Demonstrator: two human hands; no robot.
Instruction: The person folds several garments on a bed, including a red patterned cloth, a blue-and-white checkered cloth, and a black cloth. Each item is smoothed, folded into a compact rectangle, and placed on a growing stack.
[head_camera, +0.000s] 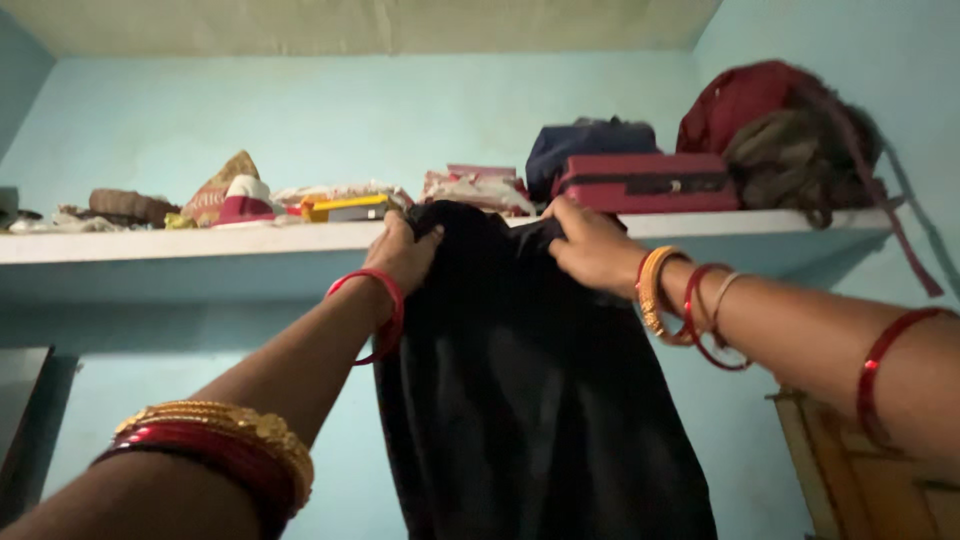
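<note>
A black cloth (530, 400) hangs down in front of a light blue wall from the edge of a high shelf (200, 245). My left hand (403, 252) grips its top left corner at the shelf edge. My right hand (592, 245) pinches its top right corner, just below a red case. Both arms reach upward and wear red and gold bangles. The cloth's lower end runs out of the picture.
On the shelf lie a red flat case (645, 182), a dark blue bag (585, 142), a red and brown bundle (780, 130) with a hanging strap, packets and a yellow box (345, 208). A wooden piece (860, 470) stands at the lower right.
</note>
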